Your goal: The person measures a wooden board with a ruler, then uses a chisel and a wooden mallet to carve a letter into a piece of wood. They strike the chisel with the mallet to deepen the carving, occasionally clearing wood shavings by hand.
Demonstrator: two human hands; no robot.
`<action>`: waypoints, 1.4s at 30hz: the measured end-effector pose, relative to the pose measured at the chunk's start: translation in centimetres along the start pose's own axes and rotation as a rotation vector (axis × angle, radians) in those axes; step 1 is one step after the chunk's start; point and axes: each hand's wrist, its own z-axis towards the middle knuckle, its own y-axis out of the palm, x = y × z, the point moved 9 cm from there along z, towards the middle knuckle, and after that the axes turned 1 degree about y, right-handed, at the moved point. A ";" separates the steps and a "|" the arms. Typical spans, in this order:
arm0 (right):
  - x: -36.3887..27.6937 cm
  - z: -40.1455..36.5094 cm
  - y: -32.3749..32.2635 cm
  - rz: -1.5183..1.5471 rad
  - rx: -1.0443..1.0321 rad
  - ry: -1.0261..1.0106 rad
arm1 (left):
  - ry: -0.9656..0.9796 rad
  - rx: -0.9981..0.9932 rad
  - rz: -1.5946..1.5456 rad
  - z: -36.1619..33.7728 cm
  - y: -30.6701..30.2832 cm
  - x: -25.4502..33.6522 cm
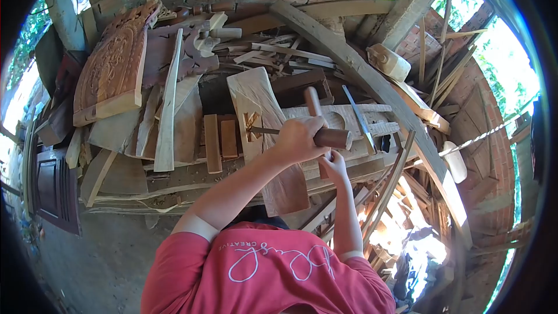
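Observation:
My left hand [298, 139] is wrapped round a chisel [334, 138] with a thick brown wooden handle. Its narrow metal blade points left, with the tip at a small cut notch among pale chips on a long wooden board [256, 93]. That board slants across the bench and has a slight curve. Just to the right, my right hand [334, 168] is closed on a round wooden stick [312, 102], which rises upright behind the chisel handle. A thin tool with a blue edge [356, 113] lies beside them on another shaped piece of wood [337, 117].
A carved wooden panel [113, 67] leans at the left of the bench, near a pale strip [168, 104]. Two small blocks [213, 142] stand left of the board. A long beam [372, 75] runs diagonally on the right, by a plastic jug [388, 61]. Scrap wood fills the lower right.

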 end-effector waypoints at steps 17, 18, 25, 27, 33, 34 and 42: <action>-17.1 -3.4 -4.1 0.542 0.021 -0.671 | -0.006 -0.022 0.034 -0.6 -0.3 -0.4; -17.3 -3.7 -4.0 0.539 0.020 -0.669 | 0.019 0.019 0.072 -0.7 -0.8 -0.1; -20.0 -6.5 -1.7 0.698 -0.141 -0.758 | -0.105 0.000 0.172 -3.8 -1.4 -2.9; -20.5 -7.1 -3.9 0.859 -0.032 -0.801 | -0.166 0.084 0.211 -5.2 -2.8 -3.7; -20.4 -7.6 -4.3 0.807 0.069 -0.834 | -0.806 0.109 0.388 -11.9 -3.9 -10.6; -20.8 -8.0 -4.0 0.825 0.020 -0.889 | -0.808 0.106 0.392 -12.2 -3.8 -11.0; -17.7 -8.6 -3.9 0.709 0.191 -0.770 | -0.717 0.279 0.121 -12.7 -3.5 -12.1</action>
